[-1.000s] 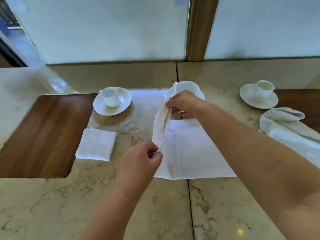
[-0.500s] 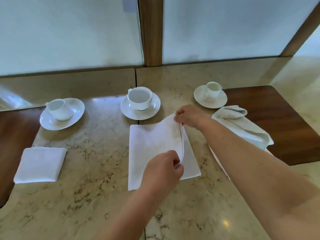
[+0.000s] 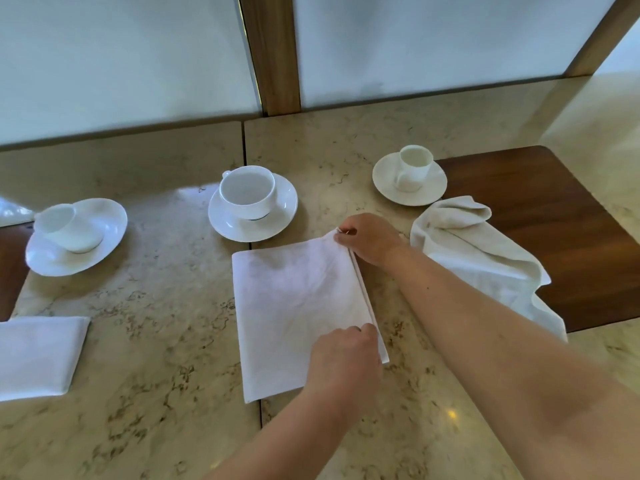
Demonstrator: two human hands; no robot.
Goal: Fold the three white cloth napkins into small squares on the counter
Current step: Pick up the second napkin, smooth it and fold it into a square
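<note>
Head view: your left hand [image 3: 346,362] and right hand [image 3: 369,239] each pinch the right edge of the flat white cloth napkin [image 3: 298,306], half-folded mid-table [image 3: 156,393]. Next, square those edges, then fold crosswise.

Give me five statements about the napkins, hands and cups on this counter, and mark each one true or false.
1. Both hands pinch the right edge of the middle napkin. True: the right hand holds the far corner, the left hand the near one.
2. The crumpled napkin is already folded square. False: it lies bunched, partly on the wooden inlay.
3. A folded napkin lies at the left. True.
4. Two cups stand on saucers. False: three do, the left cup, middle cup and right cup.
5. The middle napkin covers the middle cup's saucer. False: they lie apart.
</note>
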